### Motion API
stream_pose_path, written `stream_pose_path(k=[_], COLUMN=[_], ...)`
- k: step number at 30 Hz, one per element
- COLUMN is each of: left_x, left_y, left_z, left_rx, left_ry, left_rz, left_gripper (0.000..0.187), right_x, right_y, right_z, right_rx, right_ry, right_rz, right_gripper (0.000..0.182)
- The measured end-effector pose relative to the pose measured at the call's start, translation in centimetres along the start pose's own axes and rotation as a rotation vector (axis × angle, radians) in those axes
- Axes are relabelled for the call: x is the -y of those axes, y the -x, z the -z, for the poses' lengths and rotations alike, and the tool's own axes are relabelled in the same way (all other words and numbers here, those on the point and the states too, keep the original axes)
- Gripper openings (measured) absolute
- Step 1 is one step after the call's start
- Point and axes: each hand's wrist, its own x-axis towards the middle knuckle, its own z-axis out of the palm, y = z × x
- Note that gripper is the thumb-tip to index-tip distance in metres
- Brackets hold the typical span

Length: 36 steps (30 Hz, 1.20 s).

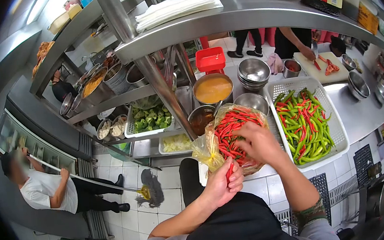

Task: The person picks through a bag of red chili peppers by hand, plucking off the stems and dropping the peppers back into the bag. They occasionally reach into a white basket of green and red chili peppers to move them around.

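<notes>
A clear plastic bag of red chili peppers lies open in front of me, its yellow-tied corner pointing to the left. My left hand is closed around at least one red chili pepper, just below the bag. Over the peppers in the bag, my right hand reaches in with its thumb and index finger apart, the fingertips touching the pile. To the right is a white perforated basket holding mixed green and red chili peppers.
A pot of orange liquid and stacked metal bowls stand behind the bag. A steel shelf crosses above. Across the counter another person's hand works at a cutting board. A person mops at the left.
</notes>
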Motion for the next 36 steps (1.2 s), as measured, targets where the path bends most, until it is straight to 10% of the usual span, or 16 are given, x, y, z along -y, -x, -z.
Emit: stream_pose_path(k=[9, 27, 36], left_x=[-0.5, -0.4, -0.5], left_y=[1.0, -0.3, -1.4], left_z=[0.4, -0.2, -1.7], left_rx=[-0.02, 0.074, -0.082], left_ry=[-0.035, -0.206, -0.117], left_rz=[0.003, 0.249, -0.084], left_gripper=[0.041, 0.042, 0.034], right_x=[-5.0, 3.8, 4.4], right_y=[-5.1, 1.7, 2.3], right_z=[-3.0, 6.4, 2.2], right_rx=[0.13, 0.434, -0.063], right_ry=[0.349, -0.078, -0.109], right_rz=[-0.065, 0.147, -0.049], right_gripper=[0.015, 0.01, 0.007])
